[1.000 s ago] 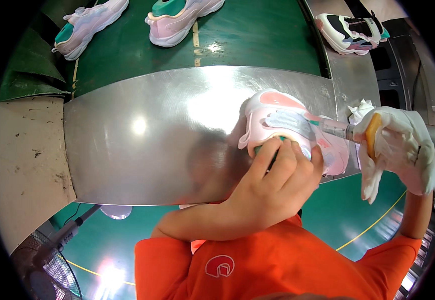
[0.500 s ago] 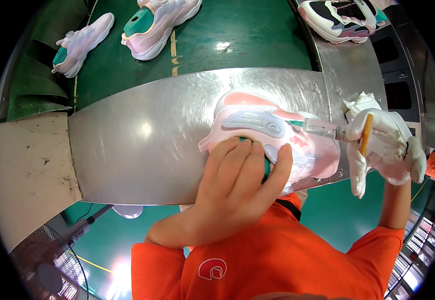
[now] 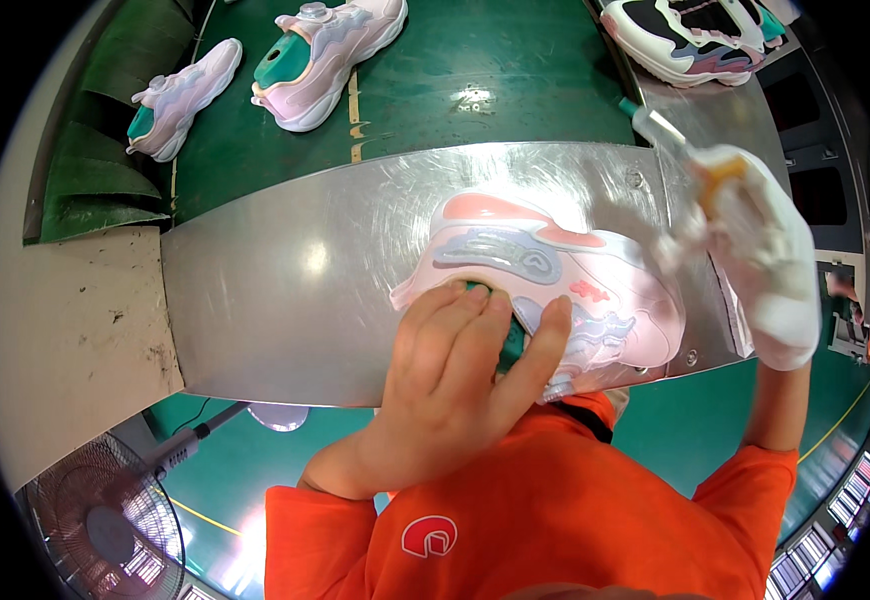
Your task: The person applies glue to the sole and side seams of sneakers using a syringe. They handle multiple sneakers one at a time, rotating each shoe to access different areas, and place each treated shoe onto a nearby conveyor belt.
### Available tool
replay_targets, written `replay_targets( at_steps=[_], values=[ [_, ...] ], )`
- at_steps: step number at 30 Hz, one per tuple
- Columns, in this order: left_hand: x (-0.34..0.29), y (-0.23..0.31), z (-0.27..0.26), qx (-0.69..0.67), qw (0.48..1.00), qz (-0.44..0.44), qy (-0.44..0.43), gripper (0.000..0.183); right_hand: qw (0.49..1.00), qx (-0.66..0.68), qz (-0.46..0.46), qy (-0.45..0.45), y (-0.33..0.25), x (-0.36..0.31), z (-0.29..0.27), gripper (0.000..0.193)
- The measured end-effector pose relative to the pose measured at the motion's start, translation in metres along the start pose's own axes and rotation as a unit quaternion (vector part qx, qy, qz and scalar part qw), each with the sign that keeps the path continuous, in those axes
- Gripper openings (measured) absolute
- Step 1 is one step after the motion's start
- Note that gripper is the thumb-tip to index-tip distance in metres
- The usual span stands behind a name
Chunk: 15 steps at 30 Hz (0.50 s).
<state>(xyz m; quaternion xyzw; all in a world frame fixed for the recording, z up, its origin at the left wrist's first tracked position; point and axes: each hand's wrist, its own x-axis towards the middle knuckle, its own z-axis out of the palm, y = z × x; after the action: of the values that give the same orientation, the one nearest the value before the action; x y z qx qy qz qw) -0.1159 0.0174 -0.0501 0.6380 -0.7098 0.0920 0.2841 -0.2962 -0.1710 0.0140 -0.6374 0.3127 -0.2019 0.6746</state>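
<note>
A pink sneaker [image 3: 640,275] with pale lilac panels lies on its side on the metal ledge [image 3: 255,300], its sole turned away from me. My bare left hand [image 3: 455,365] grips it at the opening, fingers curled over the edge of the green shoe last [image 3: 513,345] inside. Right of the sneaker, my right hand [image 3: 780,270] wears a white glove and holds a clear syringe [image 3: 663,132] with an orange-yellow plunger end. The syringe's green tip points up and away, apart from the sneaker. Motion smears the gloved fingers.
Beyond the ledge runs a green conveyor belt [image 3: 475,60] carrying two pink sneakers, one nearer [image 3: 330,60] and one farther left [image 3: 185,100]. A black-and-white sneaker [image 3: 690,40] sits at the far right. A fan [image 3: 110,530] stands at the lower left.
My right hand has lifted the syringe off the sneaker's sole edge and swung it up and away to the far right. My left hand keeps its hold on the sneaker.
</note>
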Motion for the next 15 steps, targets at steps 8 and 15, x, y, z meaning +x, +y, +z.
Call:
replay_targets(
  at_steps=[8, 15],
  values=[
    [0.004, 0.0, -0.003, -0.018, 1.0, 0.0, -0.015, 0.052, 0.877, -0.445, -0.154, 0.099, 0.021, 0.039, 0.043, 0.058],
    [0.011, 0.006, -0.015, -0.036, 0.998, -0.022, -0.052, 0.051, 0.82, -0.548, -0.158, 0.048, 0.011, 0.052, 0.052, 0.055]
  ],
)
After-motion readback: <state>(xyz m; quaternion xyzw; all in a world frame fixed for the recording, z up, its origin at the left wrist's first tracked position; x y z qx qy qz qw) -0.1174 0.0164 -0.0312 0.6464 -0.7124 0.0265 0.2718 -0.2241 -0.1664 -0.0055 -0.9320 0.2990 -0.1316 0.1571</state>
